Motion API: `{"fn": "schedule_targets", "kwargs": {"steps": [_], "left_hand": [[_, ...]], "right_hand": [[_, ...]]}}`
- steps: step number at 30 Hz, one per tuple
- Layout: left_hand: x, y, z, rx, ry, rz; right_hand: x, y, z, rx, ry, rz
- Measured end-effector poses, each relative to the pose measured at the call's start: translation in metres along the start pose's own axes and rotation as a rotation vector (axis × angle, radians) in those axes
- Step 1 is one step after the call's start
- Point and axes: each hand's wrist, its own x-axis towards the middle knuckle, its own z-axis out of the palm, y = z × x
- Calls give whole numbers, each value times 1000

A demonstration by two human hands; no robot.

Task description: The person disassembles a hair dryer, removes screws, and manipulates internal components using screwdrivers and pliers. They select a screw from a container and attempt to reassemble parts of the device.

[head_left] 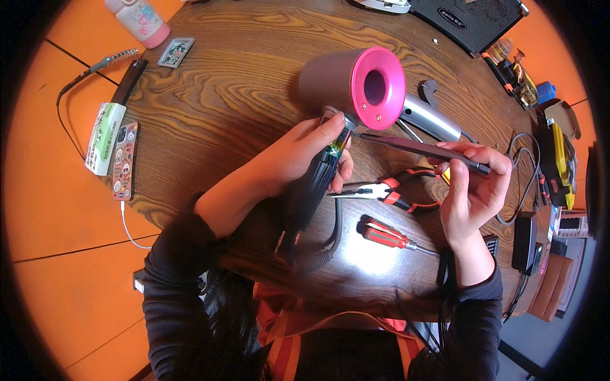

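Note:
A grey hair dryer head with a pink ring [352, 86] tops an opened handle with black inner parts [316, 178] and a small green circuit board [335, 150]. My left hand [308, 146] grips it at the neck, thumb on top. My right hand [476, 190] holds a slim dark tool like tweezers [426, 149], its tip at or close beside the exposed board; exact contact is unclear. A silver tubular part [431, 119] lies behind the tool. Red-and-black long-nose pliers [400, 193] and a red screwdriver [387, 235] lie below my hands on the table.
On the wooden table [241, 63], a pink bottle [143, 22], small parts tray [176, 52], phone [124, 162] and soldering iron [105, 63] are at left. A black mesh case [470, 19], cables [527, 171], yellow tools [565, 165] and a black adapter [524, 241] line the right side.

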Motion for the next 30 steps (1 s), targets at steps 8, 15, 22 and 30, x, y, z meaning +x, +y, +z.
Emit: {"fn": "schedule_targets", "kwargs": {"steps": [8,15,22,30], "left_hand": [[0,0,-1,-29,-14,2],[-1,2,4,90,125,5],[0,3,1,72,152,13],[3,3,-4,133,235,-25]], "right_hand": [[-3,-3,-8,-70,-36,72],[4,0,-11,-183,-76,119],[11,-2,-7,-346,-179,-37],[8,-4,-7,-526,-304,179]]}}
